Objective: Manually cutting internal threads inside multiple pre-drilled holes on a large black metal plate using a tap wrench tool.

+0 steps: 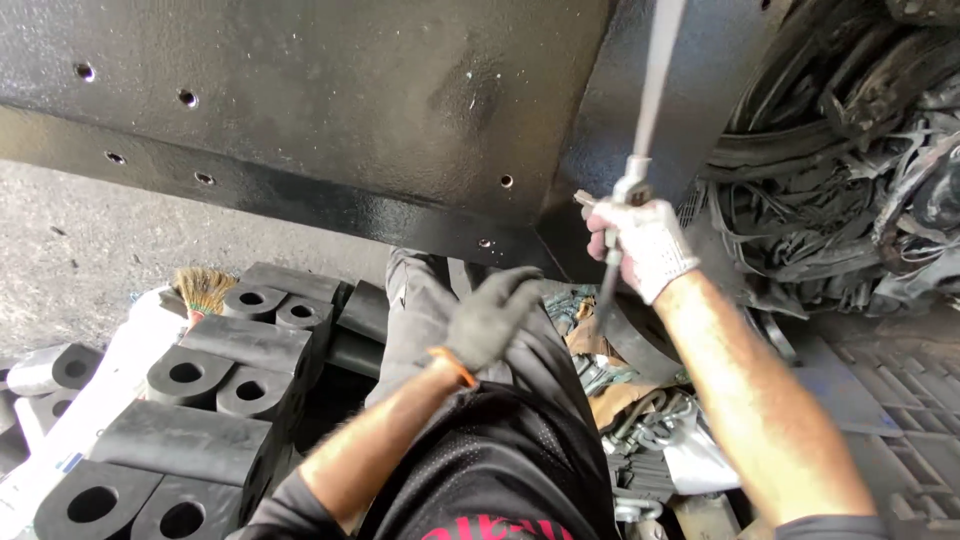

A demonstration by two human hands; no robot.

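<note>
Overhead hangs a black-painted steel frame (330,110), freshly glossy and dotted with open bolt holes, above a rough concrete floor. None of the visible holes carries a bolt, so the fastening work on this panel seems barely begun; I cannot tell which hole the tool is aimed at.

The right hand (645,245), in a light, stained glove, is raised near the frame's corner and clenched around a long metal ratchet wrench (640,140), whose shaft runs upward out of view. That arm stretches forward, almost straight.

The left hand (490,315), in a grey glove with an orange cuff, hovers lower over the person's lap, fingers curled loosely, grasping nothing that I can see.

Black rubber blocks (215,375) with round holes are stacked to the left, beside a small brush (203,290). U-bolts and loose hardware (645,425) lie by the right leg, and a tangle of black straps (840,150) fills the right side.
</note>
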